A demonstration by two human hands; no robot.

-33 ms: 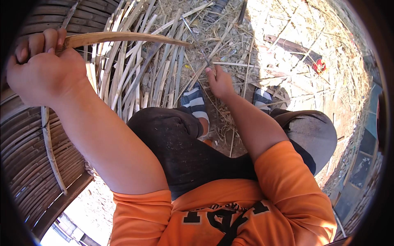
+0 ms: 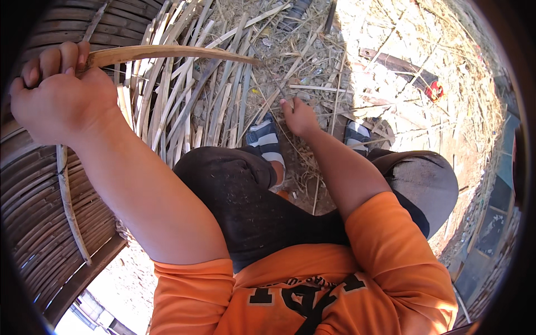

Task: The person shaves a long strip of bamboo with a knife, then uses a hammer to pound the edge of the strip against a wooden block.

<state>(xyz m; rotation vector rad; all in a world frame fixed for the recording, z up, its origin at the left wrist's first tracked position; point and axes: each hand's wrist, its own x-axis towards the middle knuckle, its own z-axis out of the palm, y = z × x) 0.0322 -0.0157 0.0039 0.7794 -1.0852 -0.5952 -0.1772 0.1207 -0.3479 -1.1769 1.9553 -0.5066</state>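
Observation:
My left hand [image 2: 61,97] is raised at the upper left, fingers closed around the thick end of a long tan bamboo strip [image 2: 167,54]. The strip runs right and tapers to a point above the pile. My right hand [image 2: 298,116] reaches down to the ground between my feet, fingertips among thin slivers and dry straw [image 2: 312,72]. Whether it grips anything is hidden by the back of the hand. I am seated, in dark trousers and an orange shirt.
A pile of split bamboo strips [image 2: 184,106] fans out ahead of my left knee. A dark woven bamboo wall [image 2: 33,190] curves along the left. Striped sandals [image 2: 265,139] are on my feet. A red object [image 2: 434,90] and a dark plank [image 2: 391,61] lie at the far right.

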